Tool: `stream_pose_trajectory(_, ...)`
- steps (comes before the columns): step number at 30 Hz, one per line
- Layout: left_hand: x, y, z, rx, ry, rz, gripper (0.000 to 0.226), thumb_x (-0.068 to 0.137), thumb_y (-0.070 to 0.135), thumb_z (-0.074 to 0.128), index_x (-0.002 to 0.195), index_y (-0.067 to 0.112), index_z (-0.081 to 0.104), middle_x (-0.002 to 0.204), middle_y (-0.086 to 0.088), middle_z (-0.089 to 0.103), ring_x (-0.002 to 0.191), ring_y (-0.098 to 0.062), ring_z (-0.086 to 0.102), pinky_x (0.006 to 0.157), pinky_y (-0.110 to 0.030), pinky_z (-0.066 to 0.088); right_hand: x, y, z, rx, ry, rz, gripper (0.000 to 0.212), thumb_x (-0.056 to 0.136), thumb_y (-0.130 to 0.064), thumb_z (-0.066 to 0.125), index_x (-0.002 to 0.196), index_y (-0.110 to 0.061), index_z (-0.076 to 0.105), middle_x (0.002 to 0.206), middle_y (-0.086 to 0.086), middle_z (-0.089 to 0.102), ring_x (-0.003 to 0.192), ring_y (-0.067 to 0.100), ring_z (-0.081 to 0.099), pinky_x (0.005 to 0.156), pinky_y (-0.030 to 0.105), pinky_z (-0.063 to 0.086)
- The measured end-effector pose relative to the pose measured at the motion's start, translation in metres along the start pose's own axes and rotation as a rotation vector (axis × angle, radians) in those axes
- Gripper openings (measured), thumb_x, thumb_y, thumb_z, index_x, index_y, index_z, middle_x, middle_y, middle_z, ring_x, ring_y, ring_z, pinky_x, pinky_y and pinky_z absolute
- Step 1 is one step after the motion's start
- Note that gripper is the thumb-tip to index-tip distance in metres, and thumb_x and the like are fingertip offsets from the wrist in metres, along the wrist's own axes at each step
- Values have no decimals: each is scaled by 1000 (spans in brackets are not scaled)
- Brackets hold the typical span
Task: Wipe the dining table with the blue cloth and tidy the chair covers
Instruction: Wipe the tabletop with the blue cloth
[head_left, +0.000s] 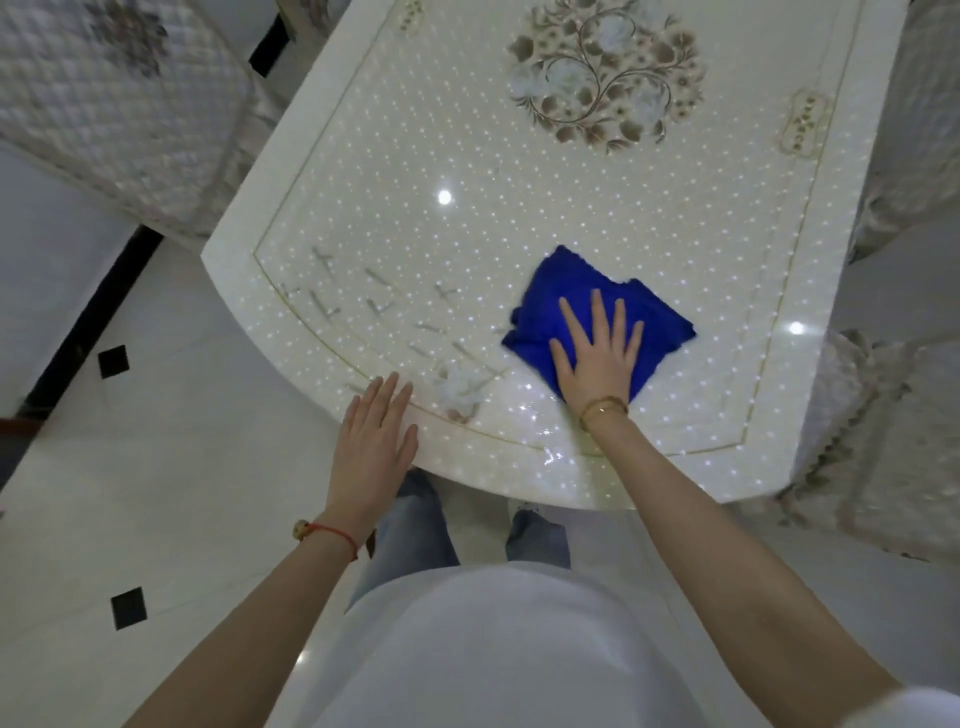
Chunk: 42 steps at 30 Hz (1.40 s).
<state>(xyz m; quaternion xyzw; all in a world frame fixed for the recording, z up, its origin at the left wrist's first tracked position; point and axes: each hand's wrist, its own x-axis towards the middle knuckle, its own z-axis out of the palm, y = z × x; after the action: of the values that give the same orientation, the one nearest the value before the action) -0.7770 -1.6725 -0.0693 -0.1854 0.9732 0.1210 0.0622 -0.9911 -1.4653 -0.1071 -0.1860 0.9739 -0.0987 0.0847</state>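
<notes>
Wiping step in hand. Left: quilted chair cover (119, 98), well apart from the hands and, by judgement, not yet tidied. Left hand (376, 436) lies flat, fingers straight, holding nothing, on the curved near rim of the dining surface (363, 171). Just right of it, grey streak marks (374, 306) and a small whitish smear (460, 389) look unwiped. Right hand (597, 358), fingers spread and straight, presses the blue cloth (587, 306) flat on the surface, near the front edge. Next move probably calls for a leftward sweep over the streaks, stopping short of the rim; open room extends toward the floral motif (605, 73). Far right: lace-trimmed chair cover (878, 441), close beside the surface edge.
</notes>
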Motion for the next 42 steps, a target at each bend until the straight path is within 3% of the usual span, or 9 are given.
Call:
stream_pose_trajectory(5,32,-56,-11,98,-43,36,53,96,24,56,145,10,42,153,-10,39,142,-27,36,118,-43,27,-51,-100,31,-59,-69,-243,57,98,-51,31,150,-36,17,160,3,11,147,31,7,118,54,5)
stream_pose_trajectory(9,40,-88,-11,109,-66,148,48,97,26,51,142,9,46,149,-10,44,138,-27,43,114,-46,36,-90,-81,29,-81,-85,-334,57,98,-51,33,150,-36,18,159,0,15,147,28,11,118,53,10)
stream_pose_trajectory(12,43,-100,-14,95,-107,217,55,96,35,30,142,9,46,149,-9,45,137,-26,44,112,-46,40,-62,-65,21,-76,-59,-113,56,97,-53,29,150,-38,17,160,-1,15,147,26,11,119,50,8)
stream_pose_trajectory(17,45,-110,-13,51,-116,271,54,97,34,32,145,11,41,152,-8,40,140,-25,39,113,-43,40,20,-119,29,-13,64,300,57,97,-56,28,150,-38,16,160,3,14,147,32,9,118,54,4)
stream_pose_trajectory(25,43,-107,-6,47,-132,244,54,97,30,39,148,13,37,156,-6,35,144,-24,33,114,-45,38,-84,-114,34,-64,-84,-227,56,98,-50,34,150,-36,19,159,1,16,147,29,11,119,51,6)
stream_pose_trajectory(29,41,-106,-4,26,-144,208,54,99,30,38,150,14,31,159,-4,28,147,-22,25,118,-44,32,-53,-45,11,-59,-63,33,57,96,-54,26,150,-38,17,160,1,15,147,29,11,119,49,5)
stream_pose_trajectory(33,39,-104,-3,11,-147,187,54,98,29,39,150,15,31,159,-4,28,148,-22,24,119,-45,31,27,-62,6,0,23,381,58,96,-57,24,150,-39,12,160,6,9,147,33,6,118,55,4)
stream_pose_trajectory(38,39,-101,-4,-28,-132,181,55,97,28,40,150,16,32,158,-3,30,147,-21,24,119,-45,29,-13,-134,31,-40,-21,-1,58,96,-51,34,150,-37,17,160,6,12,146,35,8,118,55,4)
stream_pose_trajectory(42,38,-101,0,-47,-111,168,54,98,28,39,150,17,31,159,-2,28,148,-19,21,121,-44,26,-89,-107,34,-50,-77,-246,56,98,-47,36,150,-36,19,160,5,14,147,31,7,119,52,6)
